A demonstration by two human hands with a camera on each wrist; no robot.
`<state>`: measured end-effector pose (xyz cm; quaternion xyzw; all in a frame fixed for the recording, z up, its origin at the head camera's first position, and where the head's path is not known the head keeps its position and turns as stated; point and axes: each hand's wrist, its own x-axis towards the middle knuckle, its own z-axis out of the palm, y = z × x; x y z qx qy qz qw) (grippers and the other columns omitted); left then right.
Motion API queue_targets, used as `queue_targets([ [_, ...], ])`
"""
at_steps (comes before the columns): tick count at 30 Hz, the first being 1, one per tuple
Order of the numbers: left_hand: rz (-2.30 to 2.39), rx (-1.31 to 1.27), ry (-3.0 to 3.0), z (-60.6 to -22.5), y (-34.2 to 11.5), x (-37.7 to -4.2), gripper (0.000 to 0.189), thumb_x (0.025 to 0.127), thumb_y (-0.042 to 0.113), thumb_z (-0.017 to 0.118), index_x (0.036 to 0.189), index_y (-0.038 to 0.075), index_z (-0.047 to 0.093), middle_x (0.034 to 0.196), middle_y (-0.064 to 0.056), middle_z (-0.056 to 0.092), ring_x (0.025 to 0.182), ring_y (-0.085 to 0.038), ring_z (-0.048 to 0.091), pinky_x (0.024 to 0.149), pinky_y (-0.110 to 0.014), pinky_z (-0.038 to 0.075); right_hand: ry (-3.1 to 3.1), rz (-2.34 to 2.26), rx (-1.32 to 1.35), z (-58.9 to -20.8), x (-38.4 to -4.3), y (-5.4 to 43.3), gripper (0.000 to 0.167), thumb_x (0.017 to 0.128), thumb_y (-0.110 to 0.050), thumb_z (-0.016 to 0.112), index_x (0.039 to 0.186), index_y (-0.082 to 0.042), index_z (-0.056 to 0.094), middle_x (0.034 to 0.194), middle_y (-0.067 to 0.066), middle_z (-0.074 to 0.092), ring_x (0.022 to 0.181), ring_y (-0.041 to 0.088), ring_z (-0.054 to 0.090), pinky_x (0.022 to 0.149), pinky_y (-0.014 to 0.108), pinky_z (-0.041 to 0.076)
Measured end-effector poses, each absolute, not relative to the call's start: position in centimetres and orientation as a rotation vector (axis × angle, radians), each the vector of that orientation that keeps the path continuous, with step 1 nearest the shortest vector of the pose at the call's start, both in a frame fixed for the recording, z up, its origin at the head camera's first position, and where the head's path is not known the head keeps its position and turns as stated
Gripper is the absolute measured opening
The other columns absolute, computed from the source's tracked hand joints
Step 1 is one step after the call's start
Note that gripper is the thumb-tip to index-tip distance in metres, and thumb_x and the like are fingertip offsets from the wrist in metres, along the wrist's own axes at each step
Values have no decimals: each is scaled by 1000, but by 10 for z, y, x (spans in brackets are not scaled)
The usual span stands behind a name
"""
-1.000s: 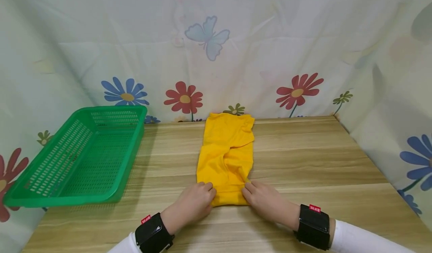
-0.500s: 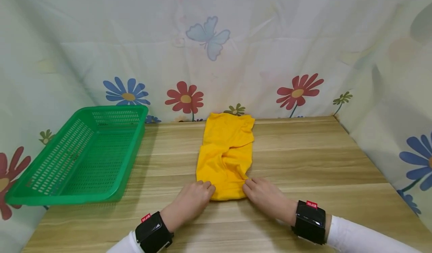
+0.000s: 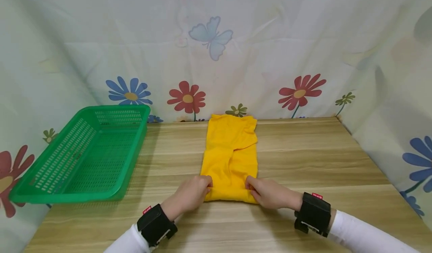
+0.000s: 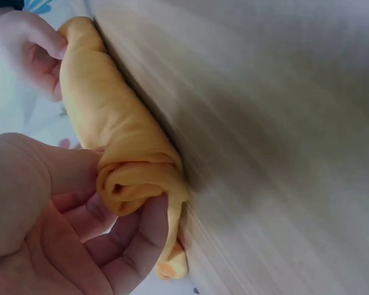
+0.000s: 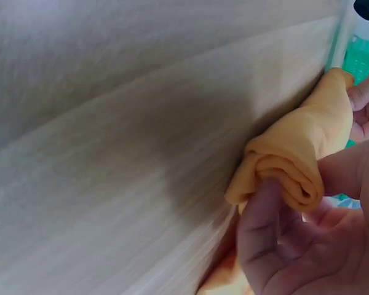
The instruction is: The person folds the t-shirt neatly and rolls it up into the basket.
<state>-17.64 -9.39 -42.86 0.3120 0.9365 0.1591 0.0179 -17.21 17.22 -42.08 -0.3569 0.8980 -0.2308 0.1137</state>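
Note:
A yellow cloth garment [image 3: 233, 159] lies as a long strip on the table, its near end rolled up. My left hand [image 3: 193, 193] grips the left end of the roll; in the left wrist view the thumb and curled fingers pinch the spiralled cloth edge [image 4: 135, 184]. At the other end my right hand [image 3: 270, 193] pinches the roll, and the right wrist view has the coiled layers [image 5: 289, 178] between thumb and fingers. The far part of the garment lies flat with a diagonal fold across it. Its exact kind cannot be told.
A green plastic basket [image 3: 140, 148] with perforated walls stands on the left of the wooden table [image 3: 303, 155]. A flower-printed curtain [image 3: 256, 58] rises behind the table's far edge and along both sides. Black bands [image 3: 156, 225] circle both wrists.
Both hands have shifted a little away from the body and turned, now pinching the ends of the roll. The near edge of the garment has rolled up thicker, and its creases have smoothed somewhat.

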Motion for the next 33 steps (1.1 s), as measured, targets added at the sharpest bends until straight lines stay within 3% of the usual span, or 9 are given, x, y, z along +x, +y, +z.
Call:
queue_targets([
  [7,421,935,2953,-430,-90,-189,18,83,13,72,80,12,54,77,1,42,63,-13,43,54,-24,36,2795,-658,-1123,-430,-181,170,15,87,0,61,87,-7,47,74,-4,38,62,7,36,57,19,34],
  [14,257,1175,3069,-433,-79,-187,18,80,4,70,69,13,59,69,2,50,61,-13,48,52,-21,38,3088,-258,-1274,-438,-181,160,13,85,-6,66,83,-7,54,72,-1,47,62,12,42,57,25,40],
  [21,172,1264,3133,-434,-81,-178,10,79,8,67,72,13,61,68,2,54,59,-14,52,47,-24,38,3177,-53,-1394,-435,-169,161,13,82,-1,64,81,-8,53,69,-1,49,57,12,45,49,25,40],
  [23,177,1271,3102,-433,-84,-177,9,78,14,70,76,13,61,70,2,55,61,-14,51,50,-25,40,3182,-36,-1418,-434,-166,163,13,82,-5,66,82,-8,53,70,-1,50,57,12,46,48,25,40],
  [28,141,1314,3049,-433,-88,-176,31,71,29,81,82,14,56,74,3,52,66,-13,49,56,-26,41,3152,85,-1441,-435,-159,168,31,78,-29,75,90,-9,54,78,0,50,64,13,47,52,27,44],
  [30,123,1338,3046,-434,-88,-178,33,70,27,82,83,14,55,75,3,52,67,-13,50,57,-26,41,3149,148,-1455,-437,-158,169,37,76,-33,77,91,-9,53,80,0,49,67,14,47,55,28,45],
  [33,122,1356,3036,-435,-87,-180,28,72,20,79,85,14,55,76,2,54,67,-14,51,58,-26,42,3174,152,-1476,-439,-159,169,32,77,-28,76,89,-9,54,80,1,50,68,16,48,55,28,45],
])
